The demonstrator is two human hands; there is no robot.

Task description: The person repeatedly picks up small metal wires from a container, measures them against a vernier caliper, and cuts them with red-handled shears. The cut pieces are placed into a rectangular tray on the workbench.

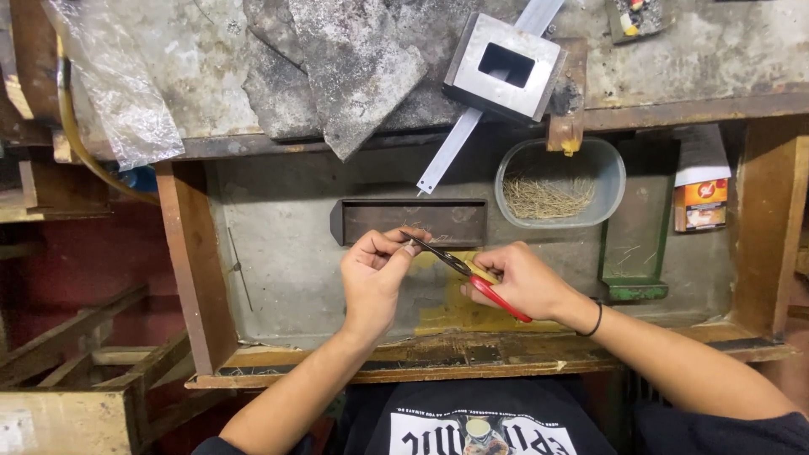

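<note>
My right hand (521, 281) grips small cutters (468, 274) with red handles and dark blades that point up-left. My left hand (376, 271) pinches something thin at its fingertips, right at the blade tips; the piece is too small to make out. Both hands hover over a shallow metal-lined drawer (270, 253). Just behind the hands lies a dark rectangular metal tray (409, 221).
A clear plastic tub (559, 180) of fine wire bits sits at the drawer's back right, beside a green metal frame (634, 253) and a small box (699, 190). On the bench above stand a square steel block with a slot (504, 66), a flat metal strip (459, 139) and grey slabs (354, 67).
</note>
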